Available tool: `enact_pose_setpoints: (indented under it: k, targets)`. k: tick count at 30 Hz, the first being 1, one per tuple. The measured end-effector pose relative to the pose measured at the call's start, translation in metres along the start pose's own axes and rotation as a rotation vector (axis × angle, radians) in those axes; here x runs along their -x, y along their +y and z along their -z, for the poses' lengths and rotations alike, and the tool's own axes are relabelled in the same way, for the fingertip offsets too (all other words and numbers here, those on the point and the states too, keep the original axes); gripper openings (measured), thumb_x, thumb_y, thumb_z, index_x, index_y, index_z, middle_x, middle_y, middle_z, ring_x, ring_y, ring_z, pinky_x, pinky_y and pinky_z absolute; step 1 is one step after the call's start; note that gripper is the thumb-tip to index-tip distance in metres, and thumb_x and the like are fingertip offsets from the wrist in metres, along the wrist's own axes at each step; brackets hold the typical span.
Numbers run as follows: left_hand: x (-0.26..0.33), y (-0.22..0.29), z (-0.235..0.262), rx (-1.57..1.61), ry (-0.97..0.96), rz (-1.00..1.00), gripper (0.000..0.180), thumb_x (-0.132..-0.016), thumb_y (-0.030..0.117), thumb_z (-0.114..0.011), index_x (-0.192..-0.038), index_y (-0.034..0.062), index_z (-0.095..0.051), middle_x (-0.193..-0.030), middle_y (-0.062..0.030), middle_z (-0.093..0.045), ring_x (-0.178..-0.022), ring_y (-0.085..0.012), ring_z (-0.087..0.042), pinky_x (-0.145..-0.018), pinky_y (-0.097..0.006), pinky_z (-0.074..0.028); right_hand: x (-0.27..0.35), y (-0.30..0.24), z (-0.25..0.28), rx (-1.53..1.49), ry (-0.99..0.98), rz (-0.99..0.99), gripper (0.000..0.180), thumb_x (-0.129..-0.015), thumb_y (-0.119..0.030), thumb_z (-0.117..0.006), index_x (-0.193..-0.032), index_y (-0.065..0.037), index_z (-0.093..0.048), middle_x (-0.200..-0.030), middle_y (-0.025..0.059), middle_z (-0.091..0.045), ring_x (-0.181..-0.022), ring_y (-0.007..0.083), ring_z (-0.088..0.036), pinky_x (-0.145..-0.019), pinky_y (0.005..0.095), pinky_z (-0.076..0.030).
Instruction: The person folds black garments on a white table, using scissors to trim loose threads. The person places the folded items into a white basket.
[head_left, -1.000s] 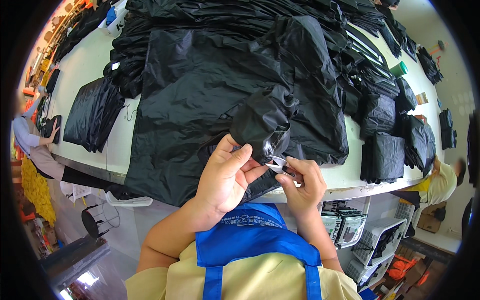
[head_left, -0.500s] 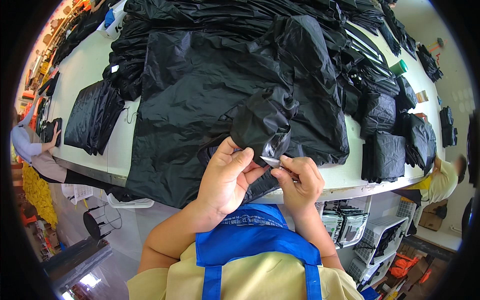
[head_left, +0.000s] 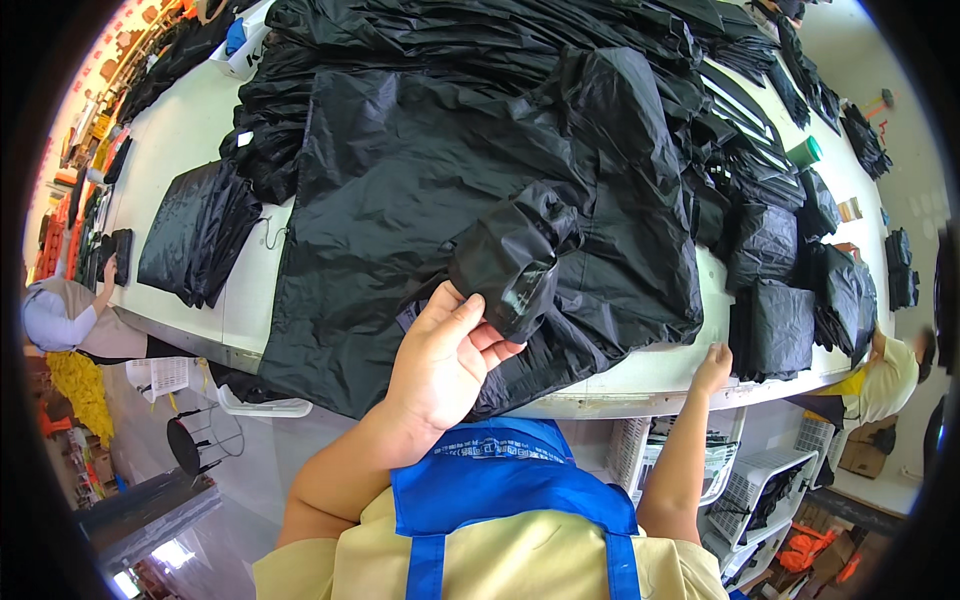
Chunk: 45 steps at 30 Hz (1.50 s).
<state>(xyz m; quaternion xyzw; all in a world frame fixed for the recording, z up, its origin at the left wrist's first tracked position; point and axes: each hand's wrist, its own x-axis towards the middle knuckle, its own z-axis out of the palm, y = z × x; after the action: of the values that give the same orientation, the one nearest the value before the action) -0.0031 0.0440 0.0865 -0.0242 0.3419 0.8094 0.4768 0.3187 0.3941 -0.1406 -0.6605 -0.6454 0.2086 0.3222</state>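
A large, thin, shiny black garment (head_left: 380,200) lies spread over the table in front of me. My left hand (head_left: 440,350) pinches a bunched, lifted part of it between thumb and fingers. A pale, glossy patch (head_left: 525,292) shows on that raised fold. Well off to the right, my right hand (head_left: 712,368) is closed at the table's front edge, beside a folded black bundle (head_left: 780,325). Whatever its fingers may hold is hidden.
More black garments (head_left: 420,30) are heaped along the far side. A folded black stack (head_left: 195,235) lies at left, a green roll (head_left: 804,152) at right. People work at both table ends. White baskets (head_left: 760,480) stand below the right front edge.
My right hand, which held small metal snips at the fold, has moved away to the right; the snips no longer show. The left hand keeps its pinch on the black garment.
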Motion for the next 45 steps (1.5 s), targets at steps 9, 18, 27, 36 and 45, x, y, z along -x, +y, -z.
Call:
enact_pose_setpoints:
  k: [9,18,27,36,45]
  targets:
    - [0.008,0.014,0.011,-0.21,-0.165,0.137,0.061,-0.077,-0.006,-0.06,-0.135,0.0044,-0.044,-0.124,-0.0067,-0.057,-0.112,-0.0158,-0.055,-0.098,-0.031,-0.043,0.171,-0.272,-0.012,-1.1,-1.418,-0.104,0.078,-0.095,-0.063,-0.034,-0.137,0.003,-0.042,-0.132,0.0172,-0.052,-0.126,0.0262,-0.045,-0.109,0.039,-0.03]
    - [0.054,0.011,0.034,-1.69,-0.557,-0.73,0.032,-0.071,0.002,-0.069,-0.101,0.012,-0.067,-0.073,-0.0078,-0.051,-0.068,-0.0262,-0.055,-0.057,-0.035,-0.046,0.222,-0.316,-0.022,-0.542,-1.056,0.528,0.026,-0.066,0.009,-0.067,-0.083,-0.004,-0.053,-0.074,-0.0008,-0.053,-0.076,0.008,-0.05,-0.072,0.0234,-0.044]
    - [0.052,0.06,0.17,-1.357,0.613,-0.633,0.02,-0.074,-0.006,-0.056,-0.093,-0.0036,-0.063,-0.091,-0.0165,-0.061,-0.083,-0.031,-0.06,-0.071,-0.032,-0.047,0.302,-0.32,-0.008,-0.6,-1.251,1.073,0.031,-0.074,-0.01,-0.074,-0.097,-0.003,-0.054,-0.102,0.0158,-0.057,-0.097,0.0339,-0.057,-0.084,0.0401,-0.047]
    - [0.072,0.142,0.328,-1.307,0.651,0.19,0.072,-0.078,-0.011,-0.051,-0.145,0.0098,-0.034,-0.108,-0.0122,-0.062,-0.06,-0.017,-0.057,-0.039,-0.027,-0.044,0.299,-0.181,-0.043,0.177,-1.206,1.139,0.055,-0.075,0.0,-0.057,-0.129,-0.009,-0.056,-0.143,0.016,-0.041,-0.139,0.0442,-0.023,-0.107,0.0694,-0.017]
    - [0.059,0.125,0.343,-1.416,0.258,0.499,0.054,-0.086,0.021,-0.062,-0.135,0.0099,-0.045,-0.097,-0.0165,-0.064,-0.071,-0.0224,-0.054,-0.06,-0.033,-0.043,0.277,-0.185,-0.012,0.44,-1.159,0.866,0.055,-0.081,-0.04,-0.065,-0.132,-0.022,-0.055,-0.155,0.0133,-0.021,-0.142,0.0455,-0.011,-0.107,0.069,-0.009]
